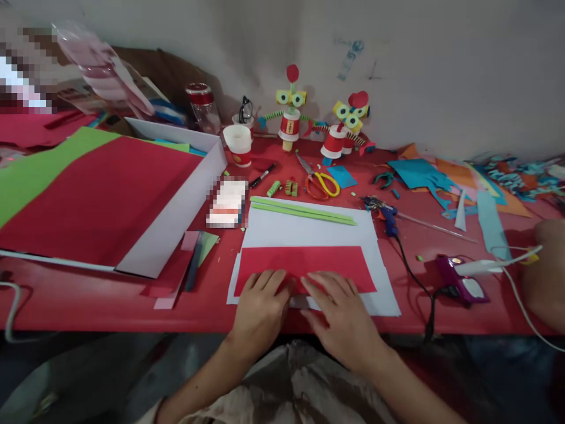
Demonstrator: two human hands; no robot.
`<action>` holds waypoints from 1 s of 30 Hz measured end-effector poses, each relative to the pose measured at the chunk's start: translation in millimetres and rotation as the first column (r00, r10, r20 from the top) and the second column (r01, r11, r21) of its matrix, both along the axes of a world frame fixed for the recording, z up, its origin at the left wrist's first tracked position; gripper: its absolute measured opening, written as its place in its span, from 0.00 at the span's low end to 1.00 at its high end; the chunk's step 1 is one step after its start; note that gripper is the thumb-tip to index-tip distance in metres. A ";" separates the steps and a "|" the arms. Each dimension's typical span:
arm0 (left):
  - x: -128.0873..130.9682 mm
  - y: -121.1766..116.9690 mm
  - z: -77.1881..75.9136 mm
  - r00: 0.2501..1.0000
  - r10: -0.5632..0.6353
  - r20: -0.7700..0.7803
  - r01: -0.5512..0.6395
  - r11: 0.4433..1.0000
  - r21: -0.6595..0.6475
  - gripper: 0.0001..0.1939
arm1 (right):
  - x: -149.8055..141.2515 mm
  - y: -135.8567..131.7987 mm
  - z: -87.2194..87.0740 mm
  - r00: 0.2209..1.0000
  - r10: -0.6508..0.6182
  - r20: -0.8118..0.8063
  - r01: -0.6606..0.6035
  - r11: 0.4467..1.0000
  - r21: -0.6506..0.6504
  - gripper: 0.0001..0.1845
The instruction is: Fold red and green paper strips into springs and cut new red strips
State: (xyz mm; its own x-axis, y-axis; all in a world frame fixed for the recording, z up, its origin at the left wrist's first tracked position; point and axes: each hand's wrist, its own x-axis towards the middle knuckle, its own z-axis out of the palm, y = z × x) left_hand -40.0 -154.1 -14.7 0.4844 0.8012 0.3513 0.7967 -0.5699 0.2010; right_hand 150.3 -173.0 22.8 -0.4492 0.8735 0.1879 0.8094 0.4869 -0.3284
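A red paper sheet (304, 262) lies on a white sheet (309, 229) near the table's front edge. My left hand (260, 309) rests flat on the red sheet's near edge, fingers stretched out. Beside it my right hand (339, 315) lies flat too, fingers spread over the same edge. A small grey strip shows between the two hands. Two green paper strips (304, 210) lie along the white sheet's far side.
A white box (176, 212) of red and green paper stands at the left. Scissors (320, 181), a marker (262, 175), a blue glue gun (388, 218) with its cable, paper-cup figures (289, 126), scraps (441, 176), a purple device (461, 282). Another person's arm (545, 277) is at the right.
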 end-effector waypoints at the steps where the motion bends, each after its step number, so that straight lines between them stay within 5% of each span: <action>1: 0.6 1.0 -0.5 1.000 -0.016 0.012 0.016 1.000 -0.003 0.12 | -5.4 -5.6 -7.9 0.999 -0.028 0.032 0.028 1.000 0.011 0.22; 7: -24.2 6.6 -1.3 0.995 -0.089 0.049 0.091 0.995 -0.039 0.15 | 4.1 0.8 -28.9 0.992 -0.099 0.076 0.098 0.995 0.021 0.16; 14: -72.3 29.8 -0.7 0.966 0.093 0.240 -0.019 0.956 -0.294 0.16 | 62.3 23.0 -22.9 0.975 -0.195 -0.105 0.176 0.969 -0.171 0.21; 17: -70.5 37.9 -0.1 0.921 0.234 0.312 -0.096 0.912 -0.400 0.10 | 84.6 36.5 -21.2 0.901 -0.390 -0.189 0.307 0.883 -0.356 0.10; 20: -60.6 42.6 0.2 0.853 0.429 0.298 -0.264 0.846 -0.463 0.11 | 93.2 44.9 -24.0 0.817 -0.548 -0.180 0.441 0.794 -0.418 0.15; 25: -46.2 47.5 1.6 0.794 0.578 0.189 -0.439 0.759 -0.482 0.22 | 85.5 43.6 -31.2 0.756 -0.631 -0.171 0.563 0.761 -0.322 0.23; 30: -41.0 49.5 0.0 0.817 0.562 0.129 -0.466 0.775 -0.427 0.29 | 79.1 37.9 -30.6 0.725 -0.658 -0.203 0.593 0.747 -0.301 0.32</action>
